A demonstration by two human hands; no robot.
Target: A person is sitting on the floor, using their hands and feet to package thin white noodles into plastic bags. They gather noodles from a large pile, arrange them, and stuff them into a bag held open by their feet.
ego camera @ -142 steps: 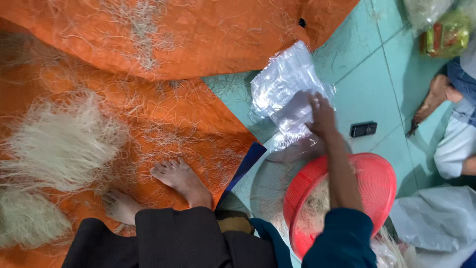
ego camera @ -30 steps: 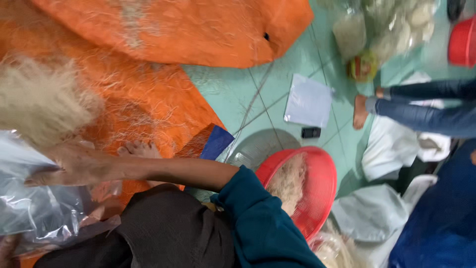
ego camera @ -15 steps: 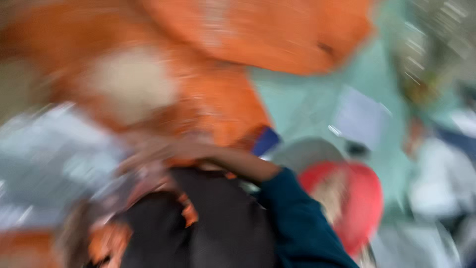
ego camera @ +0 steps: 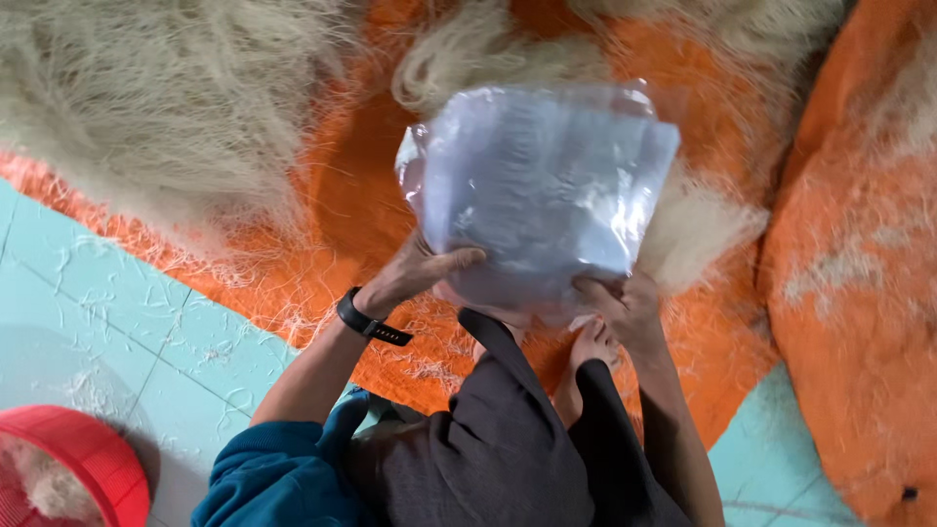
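Holding a stack of clear plastic bags (ego camera: pixel 547 185) by its near edge, both hands are clenched on it: left hand (ego camera: pixel 420 273) pinches the lower-left corner, thumb over the front face, black wristband (ego camera: pixel 371 320) on that wrist; right hand (ego camera: pixel 625 307) grips the lower-right edge from underneath. Stack stands up and away from the person, tilted slightly, its width running hand to hand and its free top edge farthest from the grip. It hangs above the orange tarp (ego camera: pixel 342 205), directly over pale dried noodle strands (ego camera: pixel 166 107) heaped to the upper left and behind. Hands sit about equally near the bags. Bare foot (ego camera: pixel 581 366) just below the right hand. Red basket (ego camera: pixel 68 478) well apart, lower left on the teal tile floor (ego camera: pixel 117 322).
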